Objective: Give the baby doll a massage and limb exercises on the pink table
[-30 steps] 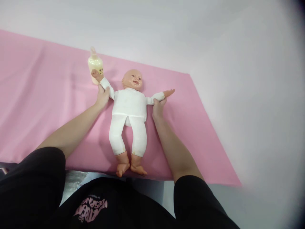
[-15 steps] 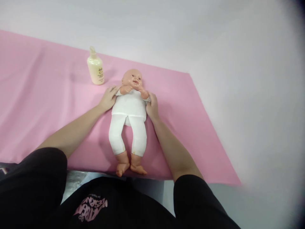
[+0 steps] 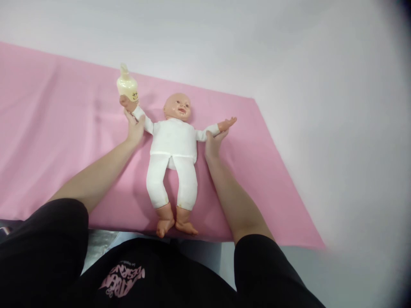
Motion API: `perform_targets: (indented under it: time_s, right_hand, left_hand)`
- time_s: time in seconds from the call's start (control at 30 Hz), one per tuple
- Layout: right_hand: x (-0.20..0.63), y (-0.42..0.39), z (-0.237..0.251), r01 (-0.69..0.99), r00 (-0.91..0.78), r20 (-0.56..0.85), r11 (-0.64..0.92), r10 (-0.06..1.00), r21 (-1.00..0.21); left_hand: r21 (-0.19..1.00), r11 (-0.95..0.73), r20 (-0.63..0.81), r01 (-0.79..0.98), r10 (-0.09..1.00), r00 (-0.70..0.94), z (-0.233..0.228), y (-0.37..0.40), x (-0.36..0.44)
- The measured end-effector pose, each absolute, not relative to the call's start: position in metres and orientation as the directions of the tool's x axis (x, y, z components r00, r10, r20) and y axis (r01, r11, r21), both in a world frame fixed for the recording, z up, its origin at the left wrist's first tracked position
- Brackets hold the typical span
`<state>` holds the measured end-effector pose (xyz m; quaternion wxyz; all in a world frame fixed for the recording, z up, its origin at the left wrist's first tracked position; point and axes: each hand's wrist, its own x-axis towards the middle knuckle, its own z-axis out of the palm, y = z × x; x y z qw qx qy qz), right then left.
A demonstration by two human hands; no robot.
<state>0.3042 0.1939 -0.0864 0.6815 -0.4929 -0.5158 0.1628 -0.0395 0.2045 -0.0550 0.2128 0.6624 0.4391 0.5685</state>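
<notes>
A baby doll [image 3: 173, 143] in a white suit lies on its back on a pink cloth [image 3: 54, 141], head away from me, feet near the cloth's front edge. Both its arms are spread out to the sides. My left hand [image 3: 134, 128] grips the doll's forearm on the left, whose small hand reaches up in front of a cream lotion bottle [image 3: 127, 85]. My right hand [image 3: 213, 143] grips the doll's other forearm just below its wrist.
The lotion bottle stands upright on the cloth, left of the doll's head. The pink cloth covers a white surface [image 3: 337, 128] that shows to the right and behind. My black sleeves and shirt fill the bottom of the view.
Half a second ago the doll's arms were folded over its chest; now my hands have drawn them outward, as they were a second ago.
</notes>
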Motion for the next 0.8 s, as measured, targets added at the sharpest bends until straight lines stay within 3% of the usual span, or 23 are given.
perform_targets:
  time_s: [0.13,0.3,0.5,0.6,0.8]
  right_hand:
    - [0.314,0.204,-0.094,0.224,0.528,0.485,0.437,0.697,-0.871]
    - [0.300,0.186,-0.077,0.315,0.327,0.656,0.576,0.680,-0.754]
    - [0.279,0.161,-0.060,0.494,-0.088,0.704,0.644,0.705,-0.584]
    - [0.277,0.159,-0.060,0.545,-0.197,0.697,0.668,0.690,-0.507]
    - [0.282,0.169,-0.070,0.484,-0.028,0.761,0.674,0.648,-0.557]
  left_hand:
    - [0.810,-0.493,0.538,0.317,0.841,-0.066,-0.049,0.208,-0.048]
    - [0.800,-0.517,0.582,0.304,0.793,-0.181,-0.059,0.208,-0.047]
    - [0.514,-0.644,0.621,0.566,0.735,0.272,-0.051,0.188,-0.028]
    - [0.433,-0.669,0.584,0.605,0.719,0.378,-0.048,0.183,-0.023]
    - [0.596,-0.649,0.674,0.473,0.724,0.145,-0.063,0.198,-0.034]
